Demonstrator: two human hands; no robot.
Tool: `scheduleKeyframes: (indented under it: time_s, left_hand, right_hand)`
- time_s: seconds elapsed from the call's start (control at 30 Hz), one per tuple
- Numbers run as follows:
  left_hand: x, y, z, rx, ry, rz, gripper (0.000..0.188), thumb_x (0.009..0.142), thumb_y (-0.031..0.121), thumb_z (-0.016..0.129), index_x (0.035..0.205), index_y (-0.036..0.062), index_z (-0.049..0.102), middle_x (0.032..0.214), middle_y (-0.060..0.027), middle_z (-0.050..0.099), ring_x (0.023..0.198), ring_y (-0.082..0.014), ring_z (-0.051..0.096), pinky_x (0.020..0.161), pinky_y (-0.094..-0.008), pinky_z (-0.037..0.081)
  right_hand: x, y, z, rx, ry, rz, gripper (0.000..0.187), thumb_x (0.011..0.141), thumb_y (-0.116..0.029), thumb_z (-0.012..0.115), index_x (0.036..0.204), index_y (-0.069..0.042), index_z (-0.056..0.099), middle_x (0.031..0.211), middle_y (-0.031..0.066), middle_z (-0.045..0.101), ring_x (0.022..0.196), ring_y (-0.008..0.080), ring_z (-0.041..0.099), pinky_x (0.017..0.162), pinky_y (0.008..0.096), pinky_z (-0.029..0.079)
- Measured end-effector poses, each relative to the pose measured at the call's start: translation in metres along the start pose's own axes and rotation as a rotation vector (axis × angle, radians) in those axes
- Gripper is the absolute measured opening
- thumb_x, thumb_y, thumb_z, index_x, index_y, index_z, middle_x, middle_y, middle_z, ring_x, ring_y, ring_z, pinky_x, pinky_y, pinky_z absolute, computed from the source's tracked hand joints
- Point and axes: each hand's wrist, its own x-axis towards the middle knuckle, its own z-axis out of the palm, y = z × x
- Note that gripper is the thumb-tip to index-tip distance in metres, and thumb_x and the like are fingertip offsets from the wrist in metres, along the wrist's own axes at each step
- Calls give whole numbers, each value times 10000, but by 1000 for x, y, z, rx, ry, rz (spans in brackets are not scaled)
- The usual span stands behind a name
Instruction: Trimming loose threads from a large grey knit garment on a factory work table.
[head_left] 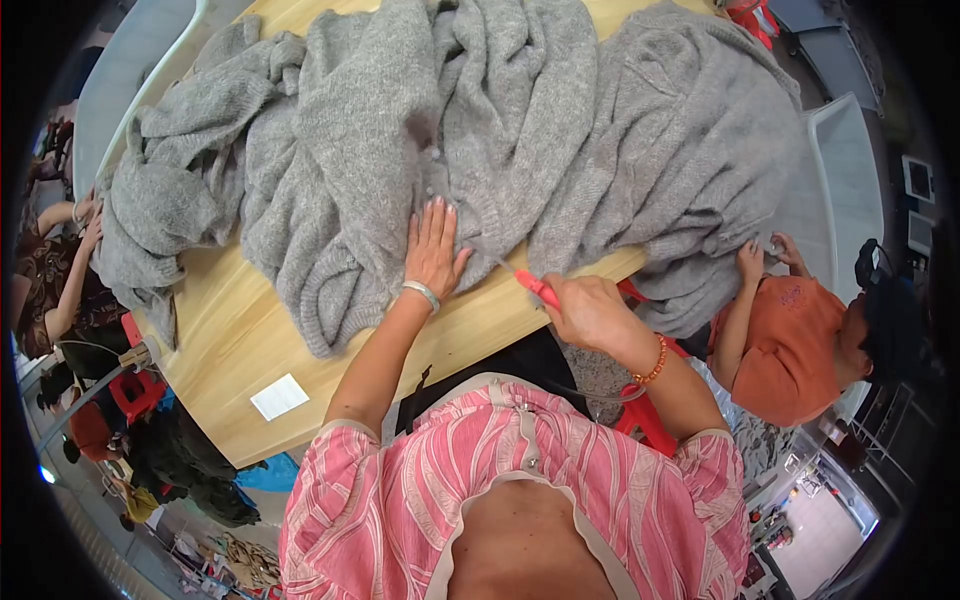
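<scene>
Grey knitted sweaters (pixel 370 110) lie heaped and crumpled over a pale wooden table (pixel 230 350). My left hand (pixel 434 250) is flat on the knit near the table's front edge, palm down, fingers stretched forward. To its right, my right hand (pixel 590 312) is closed round a red air blow gun (pixel 537 288). Its thin tip points left and forward at the sweater fabric, close to my left fingers. Small tufts of lint show on the knit just beyond my left fingertips. Most of the tool's grip is hidden inside my right hand.
A white paper slip (pixel 279 397) lies at the table's front left. On the right, a person in an orange shirt (pixel 790 345) handles the sweater pile's edge. Another person's hands (pixel 85 225) touch the left end. A thin hose (pixel 610 397) curves below my right forearm.
</scene>
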Motion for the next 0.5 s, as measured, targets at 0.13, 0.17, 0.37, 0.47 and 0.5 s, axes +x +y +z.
scheduleKeyframes:
  time_s: [0.13,0.17,0.37,0.47,0.5]
  left_hand:
    - [4,2,-1,32,-41,-8,745,851,356,559,1422,13,226,1501,-173,181,1391,-313,175,1121,-492,113]
    - [2,1,1,28,-33,3,744,852,361,554,1423,15,225,1503,-165,182,1393,-308,173,1123,-490,102]
    - [-1,-1,-3,-2,-11,37,768,841,391,554,1424,18,221,1505,-155,182,1398,-301,159,1126,-490,84]
    - [-3,0,-6,3,-37,50,816,812,423,576,1424,18,220,1506,-156,181,1400,-299,153,1123,-498,95]
    - [-3,0,-8,0,-68,55,847,794,444,589,1425,18,218,1506,-156,180,1401,-298,150,1120,-503,101]
  right_hand:
    - [-6,-5,12,-61,-110,-20,195,820,-197,586,887,-17,555,711,202,629,708,384,631,640,483,482]
    - [-6,-6,13,-66,-106,-16,198,817,-197,589,890,-15,561,715,201,631,713,379,634,643,478,485]
    - [-10,-13,13,-104,-124,-21,214,817,-203,589,901,-8,561,719,205,632,720,382,634,658,479,485]
    - [3,-21,2,-86,35,53,225,816,-207,592,904,-2,565,730,205,634,725,385,633,661,474,486]
    - [6,-23,0,-87,40,54,225,816,-207,592,904,-2,565,730,205,634,725,385,633,661,474,486]
